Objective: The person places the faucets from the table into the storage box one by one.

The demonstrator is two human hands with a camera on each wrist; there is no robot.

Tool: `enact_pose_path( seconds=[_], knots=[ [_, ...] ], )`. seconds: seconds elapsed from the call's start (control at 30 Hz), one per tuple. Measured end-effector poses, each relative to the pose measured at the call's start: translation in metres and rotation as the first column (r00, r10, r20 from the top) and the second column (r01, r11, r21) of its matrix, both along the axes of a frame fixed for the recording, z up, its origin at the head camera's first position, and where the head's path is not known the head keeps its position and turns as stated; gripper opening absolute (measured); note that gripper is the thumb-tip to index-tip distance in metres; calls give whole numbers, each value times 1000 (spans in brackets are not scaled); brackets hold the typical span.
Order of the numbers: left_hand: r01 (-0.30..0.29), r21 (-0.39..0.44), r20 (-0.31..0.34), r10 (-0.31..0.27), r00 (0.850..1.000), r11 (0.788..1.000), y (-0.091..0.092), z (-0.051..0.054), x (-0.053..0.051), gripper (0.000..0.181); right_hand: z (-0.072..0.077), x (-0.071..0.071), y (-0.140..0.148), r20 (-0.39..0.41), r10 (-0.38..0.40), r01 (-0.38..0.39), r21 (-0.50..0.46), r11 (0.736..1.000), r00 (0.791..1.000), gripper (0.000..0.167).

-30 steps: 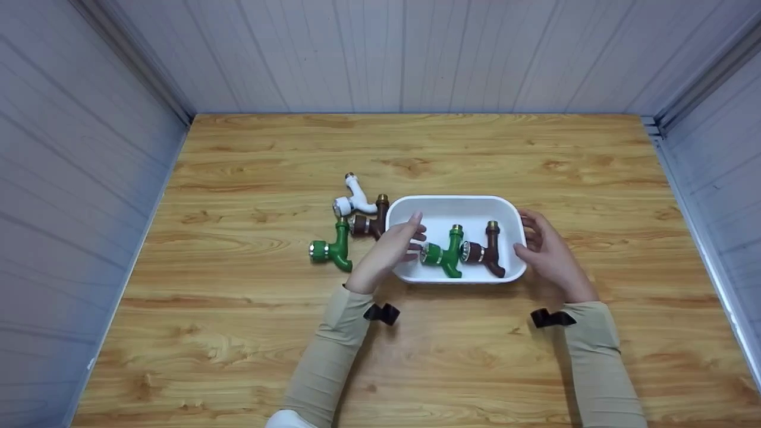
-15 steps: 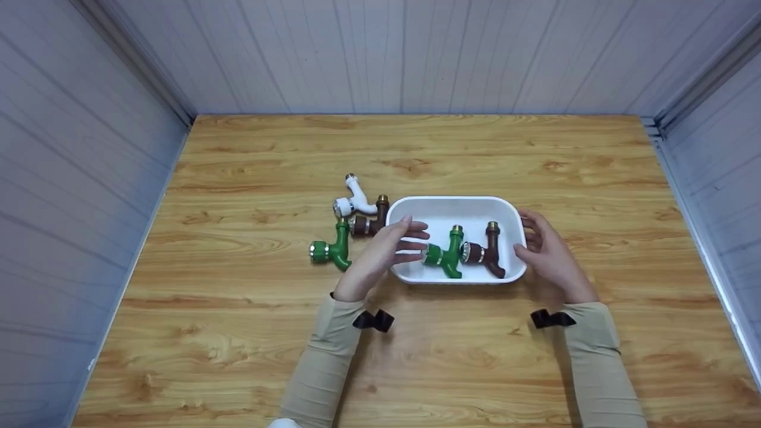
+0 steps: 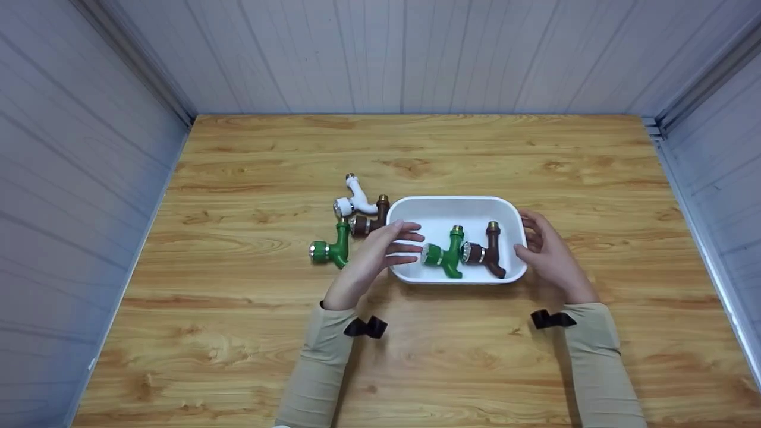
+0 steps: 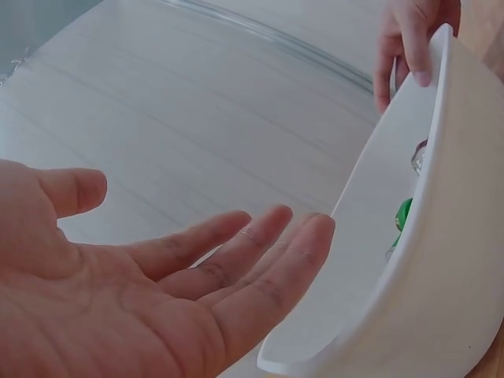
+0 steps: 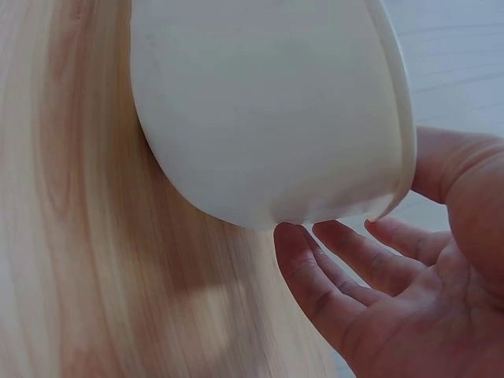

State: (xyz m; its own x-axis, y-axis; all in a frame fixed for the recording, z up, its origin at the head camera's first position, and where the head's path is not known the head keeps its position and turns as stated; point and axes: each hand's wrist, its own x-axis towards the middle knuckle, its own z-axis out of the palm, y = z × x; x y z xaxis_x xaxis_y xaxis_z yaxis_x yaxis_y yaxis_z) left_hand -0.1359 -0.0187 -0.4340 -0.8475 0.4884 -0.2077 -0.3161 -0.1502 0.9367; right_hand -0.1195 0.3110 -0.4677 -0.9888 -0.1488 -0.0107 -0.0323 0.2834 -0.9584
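White tub point(image 3: 452, 208): we find one green tap point(image 3: 450, 257) and one brown tap point(image 3: 491, 254) inside, three more taps point(image 3: 360, 226) outside on the table point(image 3: 475, 356); we judge the work partway. The right hand point(image 3: 550, 255) grips the tub's right end; the left hand point(image 3: 371, 255), fingers outstretched, holds nothing.

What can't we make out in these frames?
Head: spout ends of outer brown tap and outer green tap, covered by left hand.
Head: upper ends of sleeves, cut off by bottom edge.
Left wrist: most of inner green tap and inner brown tap, behind white tub wall.
Right wrist: thumb tip of right hand, behind rim.
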Motion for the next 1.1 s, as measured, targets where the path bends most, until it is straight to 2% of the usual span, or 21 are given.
enact_pose_path(
  seconds=[0.2, 0.47, 0.6, 0.77, 0.9, 1.1],
  knots=[
    [-24, 5, -6, 24, 1000, 1000, -9, -2, 3, 48, -23, -6, 10, 15, -20, 19, 12, 1000, 1000, 63],
    [-97, -25, 16, 97, 995, 995, -31, -10, 9, 50, -24, -7, 9, 26, -22, 22, 1, 1000, 999, 63],
    [-140, 6, 28, 140, 990, 990, -41, -15, 11, 49, -25, -9, 10, 18, -23, 23, 13, 1000, 1000, 65],
    [-163, 40, 30, 162, 986, 986, -49, -20, 12, 48, -14, -6, 6, 23, -22, 22, 1, 1000, 1000, 63],
    [-173, 25, 22, 172, 985, 985, -52, -22, 13, 46, -2, -1, 0, 9, -7, 7, 13, 1000, 1000, 62],
    [-196, -67, 16, 198, 980, 978, -61, -23, 12, 45, 1, 0, -1, -23, 2, -2, 11, 1000, 1000, 61]
  ],
)
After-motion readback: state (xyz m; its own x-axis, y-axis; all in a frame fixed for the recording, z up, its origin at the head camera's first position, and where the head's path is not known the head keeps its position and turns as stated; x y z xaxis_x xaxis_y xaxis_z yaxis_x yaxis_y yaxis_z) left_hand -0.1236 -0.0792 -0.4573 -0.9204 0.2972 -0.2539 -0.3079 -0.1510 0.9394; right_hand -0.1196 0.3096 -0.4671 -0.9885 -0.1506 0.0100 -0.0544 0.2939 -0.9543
